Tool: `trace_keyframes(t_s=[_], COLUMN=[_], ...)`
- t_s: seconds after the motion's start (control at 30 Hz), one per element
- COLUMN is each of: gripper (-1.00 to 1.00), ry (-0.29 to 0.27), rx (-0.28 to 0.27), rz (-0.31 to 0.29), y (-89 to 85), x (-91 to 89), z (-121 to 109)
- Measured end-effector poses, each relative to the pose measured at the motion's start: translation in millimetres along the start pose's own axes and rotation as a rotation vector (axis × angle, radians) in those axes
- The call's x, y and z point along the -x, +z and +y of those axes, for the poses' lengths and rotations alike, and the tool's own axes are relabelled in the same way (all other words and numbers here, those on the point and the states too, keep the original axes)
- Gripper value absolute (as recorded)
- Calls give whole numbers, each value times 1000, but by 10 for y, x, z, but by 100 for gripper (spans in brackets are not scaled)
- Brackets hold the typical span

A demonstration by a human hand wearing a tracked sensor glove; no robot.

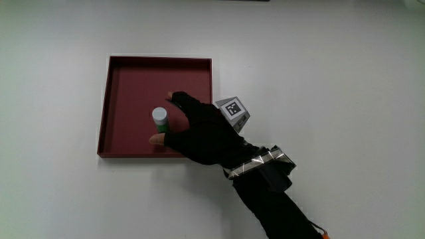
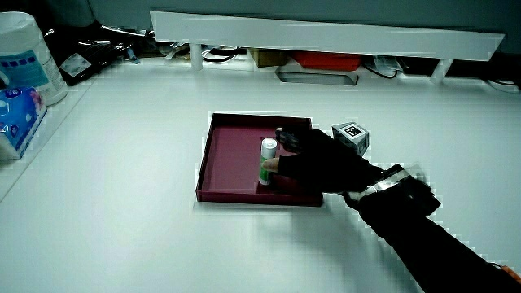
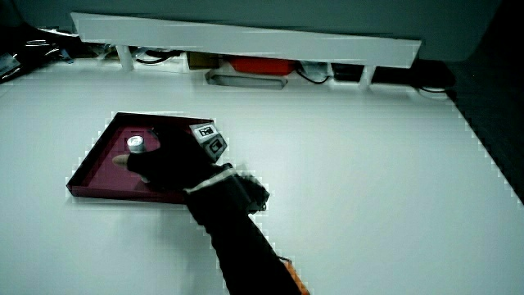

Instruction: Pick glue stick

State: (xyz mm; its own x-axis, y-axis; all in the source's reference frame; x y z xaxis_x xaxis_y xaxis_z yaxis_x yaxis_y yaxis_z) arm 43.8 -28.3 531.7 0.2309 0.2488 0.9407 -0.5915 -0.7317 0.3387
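A glue stick (image 1: 160, 118) with a white cap and green label stands upright in a dark red square tray (image 1: 133, 79); it shows in both side views (image 2: 268, 159) (image 3: 135, 143). The hand (image 1: 199, 129), in a black glove with a patterned cube (image 1: 234, 109) on its back, reaches into the tray from the person's side. Its fingers are spread around the stick, with the thumb close to the stick's base and a finger past the cap. The stick still rests on the tray floor. The palm hides part of the tray's near rim.
In a side view a white tub (image 2: 28, 57) and a blue packet (image 2: 18, 114) stand at the table's edge. A low white partition (image 2: 326, 37) runs along the table, with cables and boxes under it.
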Motion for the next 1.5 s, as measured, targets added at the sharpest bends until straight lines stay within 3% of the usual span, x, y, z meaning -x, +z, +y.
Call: trace_keyframes(t_s=[0.13, 0.2, 0.4, 0.53, 0.77, 1.0, 1.13, 1.23, 1.3, 1.5], gripper=[38, 43, 59, 70, 89, 100, 100, 100, 100, 100], ry=[-6, 23, -3, 28, 18, 62, 94, 124, 138, 169], rx=[-36, -51, -91, -119, -128, -155, -162, -162, -153, -182], rz=[8, 26, 54, 57, 94, 85, 98, 66, 117, 74], y=[-19, -33, -50, -78, -98, -94, -64, -16, 19, 221], x=[3, 6, -31, -65, -79, -104, -19, 96, 176, 305], z=[12, 15, -3, 0, -8, -24, -71, -124, -163, -347])
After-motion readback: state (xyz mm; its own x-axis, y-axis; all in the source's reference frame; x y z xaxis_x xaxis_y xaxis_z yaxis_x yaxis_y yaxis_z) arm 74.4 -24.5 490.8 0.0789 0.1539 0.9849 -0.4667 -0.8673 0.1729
